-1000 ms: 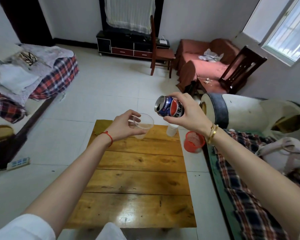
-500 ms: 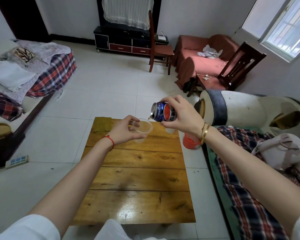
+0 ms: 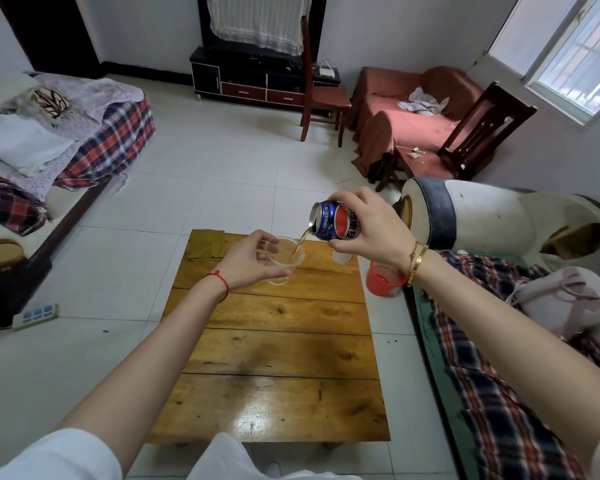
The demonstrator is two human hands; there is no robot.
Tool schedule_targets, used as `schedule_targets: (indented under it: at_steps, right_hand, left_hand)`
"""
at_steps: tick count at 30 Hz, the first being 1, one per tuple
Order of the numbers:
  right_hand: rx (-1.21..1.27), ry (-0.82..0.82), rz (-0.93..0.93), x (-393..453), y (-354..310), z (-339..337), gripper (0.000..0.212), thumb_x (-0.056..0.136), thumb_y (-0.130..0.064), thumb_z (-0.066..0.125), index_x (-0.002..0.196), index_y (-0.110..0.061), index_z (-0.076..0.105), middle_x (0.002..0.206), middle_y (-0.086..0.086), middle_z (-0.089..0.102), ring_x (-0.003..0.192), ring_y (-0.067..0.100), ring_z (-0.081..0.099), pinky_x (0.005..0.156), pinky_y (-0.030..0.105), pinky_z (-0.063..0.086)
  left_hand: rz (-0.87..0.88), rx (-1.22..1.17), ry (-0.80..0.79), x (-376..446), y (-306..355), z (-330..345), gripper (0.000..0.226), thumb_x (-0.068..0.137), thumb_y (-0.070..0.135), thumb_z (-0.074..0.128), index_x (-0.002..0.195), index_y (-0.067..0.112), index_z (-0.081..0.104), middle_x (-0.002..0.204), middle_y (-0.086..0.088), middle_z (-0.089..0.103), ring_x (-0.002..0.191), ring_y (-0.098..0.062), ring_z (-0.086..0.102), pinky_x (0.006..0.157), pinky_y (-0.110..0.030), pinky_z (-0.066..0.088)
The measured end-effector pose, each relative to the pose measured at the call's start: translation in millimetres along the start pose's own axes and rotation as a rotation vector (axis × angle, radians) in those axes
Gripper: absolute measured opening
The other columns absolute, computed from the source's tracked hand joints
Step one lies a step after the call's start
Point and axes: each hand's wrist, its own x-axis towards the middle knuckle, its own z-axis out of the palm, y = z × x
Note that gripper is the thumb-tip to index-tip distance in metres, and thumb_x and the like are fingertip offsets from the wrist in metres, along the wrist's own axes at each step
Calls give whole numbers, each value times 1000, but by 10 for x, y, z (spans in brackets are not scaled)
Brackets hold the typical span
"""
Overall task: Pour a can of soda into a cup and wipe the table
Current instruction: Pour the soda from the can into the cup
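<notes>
Two hands busy: right hand (image 3: pixel 368 230) grips tilted can (image 3: pixel 333 225), soda streaming into left hand (image 3: pixel 253 259)-held cup (image 3: pixel 284 261)

The blue-and-red soda can (image 3: pixel 335 225) lies tipped sideways, brown soda streaming from its mouth. Below, the clear plastic cup (image 3: pixel 284 260) catches it above the wooden plank table (image 3: pixel 278 348). An olive-green cloth (image 3: pixel 205 244) lies flat at the table's far left corner.

R hand (image 3: pixel 371 230) tilts can (image 3: pixel 333 225) | soda into cup (image 3: pixel 284 261) | L hand (image 3: pixel 250 261) holds cup

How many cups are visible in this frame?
2: a clear cup held in the left hand over the table, and a white cup on the table's far right corner, mostly hidden behind the right hand.
</notes>
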Motion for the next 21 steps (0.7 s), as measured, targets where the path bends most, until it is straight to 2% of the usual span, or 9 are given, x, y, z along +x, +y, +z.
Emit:
schedule_targets:
  at_steps: [9, 17, 21]
  right_hand:
    - [2, 1, -8, -35, -28, -1, 69, 74, -43, 76, 134, -24, 48, 112, 4, 51, 102, 21, 52, 88, 39, 51]
    - [-19, -3, -27, -43, -43, 47, 68, 74, -45, 76, 134, -25, 48, 112, 3, 51, 100, 19, 51, 87, 37, 51]
    - [-17, -6, -36, -38, -54, 57, 69, 74, -45, 75, 134, -26, 47, 113, 3, 51, 101, 20, 52, 88, 36, 50]
  left_hand:
    - [-7, 1, 32, -58, -33, 45, 72, 66, 37, 89, 127, 20, 53, 118, 5, 63, 106, -16, 64, 92, -35, 57]
    - [-5, -18, 50, -80, 10, 65, 72, 67, 33, 89, 128, 17, 52, 115, 5, 61, 102, -15, 64, 81, -20, 53]
    - [-5, -19, 56, -72, 15, 63, 73, 67, 31, 89, 128, 16, 52, 116, 4, 61, 102, -16, 64, 85, -24, 55]
